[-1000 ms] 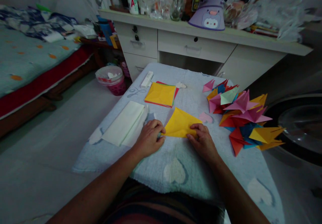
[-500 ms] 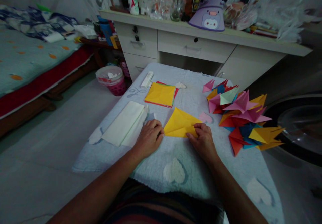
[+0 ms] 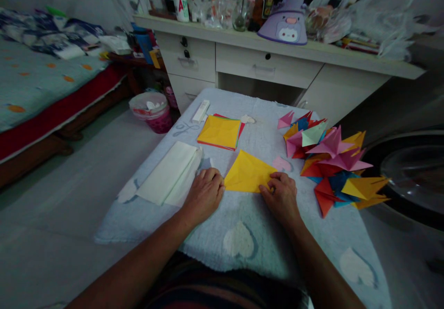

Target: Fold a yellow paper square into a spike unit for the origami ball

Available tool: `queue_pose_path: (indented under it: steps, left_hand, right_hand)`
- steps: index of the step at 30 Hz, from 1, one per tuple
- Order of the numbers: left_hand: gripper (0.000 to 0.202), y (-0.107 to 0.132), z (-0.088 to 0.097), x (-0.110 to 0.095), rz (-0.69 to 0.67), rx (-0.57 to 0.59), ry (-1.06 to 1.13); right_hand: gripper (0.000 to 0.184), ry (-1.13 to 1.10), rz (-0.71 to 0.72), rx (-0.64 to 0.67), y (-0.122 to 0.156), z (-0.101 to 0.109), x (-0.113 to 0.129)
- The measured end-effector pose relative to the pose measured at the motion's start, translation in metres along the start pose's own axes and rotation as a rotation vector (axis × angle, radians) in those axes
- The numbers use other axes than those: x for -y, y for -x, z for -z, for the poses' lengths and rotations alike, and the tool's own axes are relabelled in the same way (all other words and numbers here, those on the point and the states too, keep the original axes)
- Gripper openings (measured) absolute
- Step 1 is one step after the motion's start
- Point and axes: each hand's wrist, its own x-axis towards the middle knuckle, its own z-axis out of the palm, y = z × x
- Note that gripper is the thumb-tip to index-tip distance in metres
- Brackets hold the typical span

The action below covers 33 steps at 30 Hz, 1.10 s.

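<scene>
Yellow folded sheet (image 3: 247, 172) was lying near the middle of the towel-covered table (image 3: 239, 221), left hand (image 3: 207, 189) pinched on its left corner, right hand (image 3: 281, 193) clamped on the near right edge. Paper stack (image 3: 220, 132) sat just beyond, pile of pointy origami pieces (image 3: 331, 143) off right, folded white sheet (image 3: 168, 172) left.

Free cloth (image 3: 260, 221) on the near side of the yellow sheet (image 3: 248, 172); second gap runs between the right hand (image 3: 281, 192) and the folded-paper pile (image 3: 332, 145). Left hand (image 3: 206, 191): outer side obstructed by white folded paper (image 3: 168, 172) just beside it. Beyond the sheet, slightly left, the stack of coloured squares (image 3: 219, 131) obstructs.
</scene>
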Motion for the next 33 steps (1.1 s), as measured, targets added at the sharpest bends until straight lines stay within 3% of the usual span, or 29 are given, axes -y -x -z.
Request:
queue_pose_path:
  steps: [18,26,33]
  left_hand:
    - [0.006,0.001,0.000,0.001,0.000,0.003,-0.004]
    - [0.007,0.000,0.000,0.002,-0.008,0.002,0.014]
    - [0.004,0.002,0.004,0.002,-0.011,0.003,0.065]
  right_hand:
    - [0.019,-0.010,-0.057,0.039,0.001,0.001,0.002]
    - [0.013,-0.227,0.069,0.130,0.004,0.012,-0.014]
    - [0.005,-0.274,0.093,0.193,0.003,0.014,-0.021]
